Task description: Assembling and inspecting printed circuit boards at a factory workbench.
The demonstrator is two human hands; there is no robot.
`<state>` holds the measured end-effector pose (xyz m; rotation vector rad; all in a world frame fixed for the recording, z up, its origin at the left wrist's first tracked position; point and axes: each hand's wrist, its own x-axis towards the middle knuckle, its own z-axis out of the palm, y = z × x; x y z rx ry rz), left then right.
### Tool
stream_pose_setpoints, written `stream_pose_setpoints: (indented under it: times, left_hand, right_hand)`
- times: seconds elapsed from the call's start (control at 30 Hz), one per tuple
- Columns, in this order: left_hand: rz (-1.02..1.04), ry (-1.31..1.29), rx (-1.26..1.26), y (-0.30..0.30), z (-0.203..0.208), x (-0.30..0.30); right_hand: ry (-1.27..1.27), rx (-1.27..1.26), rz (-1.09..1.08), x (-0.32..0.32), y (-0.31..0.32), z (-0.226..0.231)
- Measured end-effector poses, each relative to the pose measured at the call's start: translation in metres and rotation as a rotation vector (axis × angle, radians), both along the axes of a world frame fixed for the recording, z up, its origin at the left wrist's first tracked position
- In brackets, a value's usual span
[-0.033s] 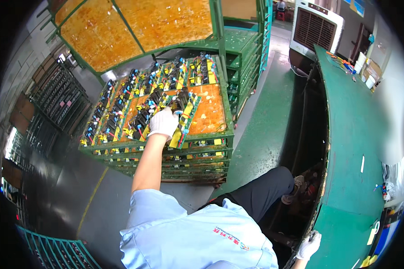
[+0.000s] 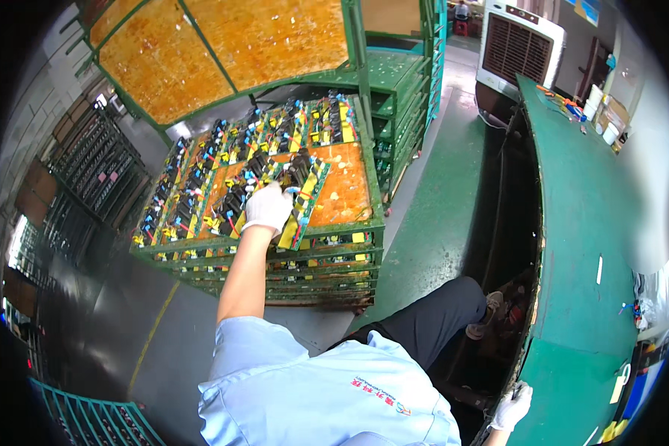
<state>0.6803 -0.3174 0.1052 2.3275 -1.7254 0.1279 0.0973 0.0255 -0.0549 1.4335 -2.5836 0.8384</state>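
My left hand [image 2: 269, 209], in a white glove, reaches over the top shelf of a green rack [image 2: 334, 227]. Its fingers are closed at a circuit board [image 2: 311, 199] carrying black, yellow and blue parts; my hand hides part of the grip. That board lies askew to the rows, its near end over the shelf's front edge. Many similar boards [image 2: 193, 189] stand in rows on the orange-brown shelf panel [image 2: 347, 178]. Far off to the right, my gloved right hand [image 2: 511, 407] is closed over the edge of a green workbench [image 2: 572, 297].
Lower rack levels hold more boards. Behind it rises a green frame with orange panels [image 2: 275, 44]. A green shelf unit [image 2: 401, 97] and an air cooler [image 2: 520, 44] stand farther back. Dark racks [image 2: 97, 167] line the left. Green floor [image 2: 424, 230] runs between rack and workbench.
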Motion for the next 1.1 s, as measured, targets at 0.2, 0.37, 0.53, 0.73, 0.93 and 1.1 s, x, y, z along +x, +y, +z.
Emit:
stream_pose_setpoints:
  times: [0.2, 0.37, 0.53, 0.73, 0.93, 1.1]
  left_hand:
    - [-0.076, 0.054, -0.002, -0.005, 0.018, -0.03]
    - [-0.192, 0.042, 0.025, 0.008, 0.011, -0.066]
    - [-0.271, 0.052, -0.04, 0.015, 0.006, -0.092]
    - [-0.313, 0.042, -0.133, 0.023, -0.001, -0.1]
    - [-0.351, 0.093, -0.118, 0.029, 0.004, -0.099]
    - [-0.354, 0.793, -0.179, 0.026, 0.031, -0.018]
  right_hand:
    - [-0.072, -0.031, -0.031, -0.001, -0.009, 0.006]
    - [-0.141, -0.131, 0.26, 0.05, -0.091, 0.063]
    - [-0.549, 0.014, 0.531, 0.137, -0.189, 0.108]
    - [-0.331, -0.212, 1.027, 0.246, -0.303, 0.165]
    - [-0.217, -0.228, 1.141, 0.326, -0.395, 0.164]
    - [-0.023, 0.055, 1.19, 0.366, -0.399, 0.163]
